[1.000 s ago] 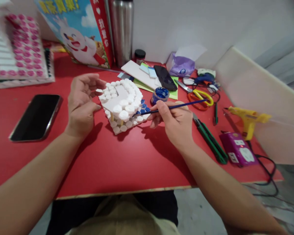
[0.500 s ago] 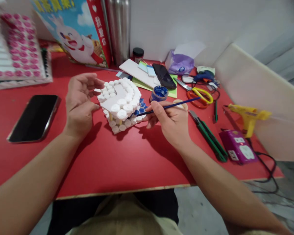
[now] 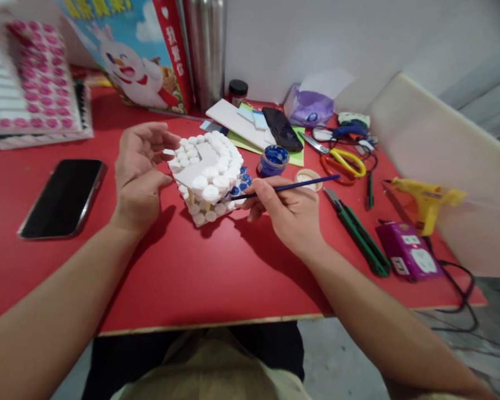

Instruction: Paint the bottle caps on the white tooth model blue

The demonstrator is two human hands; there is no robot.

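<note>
A small white model [image 3: 206, 172] built of round white caps on two tiers stands on the red table [image 3: 216, 266]. Some caps on its right side are painted blue. My left hand [image 3: 139, 175] cups the model's left side, fingers curled against it. My right hand [image 3: 289, 214] pinches a thin blue paintbrush [image 3: 285, 188], whose tip touches the blue caps on the lower tier. A small open pot of blue paint [image 3: 273, 159] sits just behind the brush, with its pale lid [image 3: 308, 178] beside it.
A black phone [image 3: 62, 197] lies at the left. Scissors [image 3: 341, 161], a green utility knife [image 3: 358, 232], a yellow glue gun [image 3: 427, 200] and a purple power strip [image 3: 408, 250] lie at the right. A steel bottle [image 3: 204, 50], a picture box [image 3: 133, 53] and papers stand at the back.
My right hand has slid a little left and toward me along the model, keeping the brush tip on the blue caps. My left hand has stayed on the model.
</note>
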